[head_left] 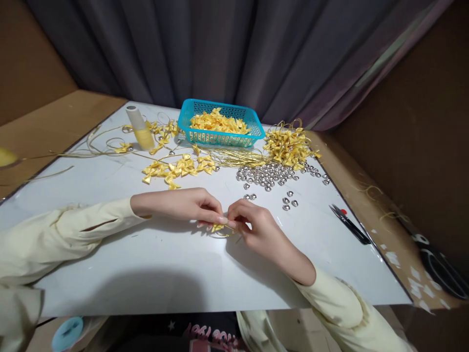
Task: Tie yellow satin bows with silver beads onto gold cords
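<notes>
My left hand [190,205] and my right hand [252,226] meet at the middle of the white table [154,264]. Both pinch a small yellow ribbon bow [217,228] with a thin gold wire loop under it. Fingers of both hands are closed around the bow, which is partly hidden by them. Both arms wear pale yellow sleeves.
A blue basket [220,138] full of yellow bows stands at the back. Loose yellow bows [179,168], a pile of wired bows [289,144], silver beads [267,175], a yellow glue bottle [139,128] and black scissors [350,225] lie around. Cardboard walls flank the table.
</notes>
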Demonstrator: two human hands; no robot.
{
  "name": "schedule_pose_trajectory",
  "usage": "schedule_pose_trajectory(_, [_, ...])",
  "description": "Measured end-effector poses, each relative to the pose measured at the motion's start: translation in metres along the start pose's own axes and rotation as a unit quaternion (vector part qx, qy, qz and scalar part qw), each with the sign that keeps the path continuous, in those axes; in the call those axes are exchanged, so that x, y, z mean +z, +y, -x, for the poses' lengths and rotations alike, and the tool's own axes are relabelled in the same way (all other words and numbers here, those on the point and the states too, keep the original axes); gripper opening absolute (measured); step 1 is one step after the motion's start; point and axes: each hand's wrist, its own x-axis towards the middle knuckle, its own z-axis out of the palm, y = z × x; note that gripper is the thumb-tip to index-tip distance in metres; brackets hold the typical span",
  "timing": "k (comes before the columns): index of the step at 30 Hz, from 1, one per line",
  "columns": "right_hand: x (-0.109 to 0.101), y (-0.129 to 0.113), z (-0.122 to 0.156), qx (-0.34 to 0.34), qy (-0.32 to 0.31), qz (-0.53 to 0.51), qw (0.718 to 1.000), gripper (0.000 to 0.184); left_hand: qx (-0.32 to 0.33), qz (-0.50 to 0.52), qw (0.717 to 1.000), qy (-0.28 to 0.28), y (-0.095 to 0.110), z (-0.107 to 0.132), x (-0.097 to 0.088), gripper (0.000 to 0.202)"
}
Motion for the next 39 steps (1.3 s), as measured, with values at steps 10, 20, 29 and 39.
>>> schedule_pose_trajectory(10, [0.002,0.000,0.000,0.002,-0.005,0.000,1.000,0.021,-0.013,-0.017,1.000,-0.004,0.004,0.001,0.002,0.029])
schedule_pose_trajectory(20, [-0.020,-0.007,0.005,-0.002,0.083,0.028,0.996,0.004,0.002,0.006,0.999,0.052,-0.002,-0.001,-0.001,0.026])
schedule_pose_trajectory(29, [0.001,-0.012,0.019,-0.072,0.120,0.271,0.952,0.010,0.022,0.003,0.997,0.075,0.004,0.002,0.005,0.025])
schedule_pose_trajectory(39, [0.003,-0.015,0.018,-0.093,0.149,0.254,0.951,0.009,0.035,-0.015,0.995,0.090,0.009,0.005,0.006,0.022])
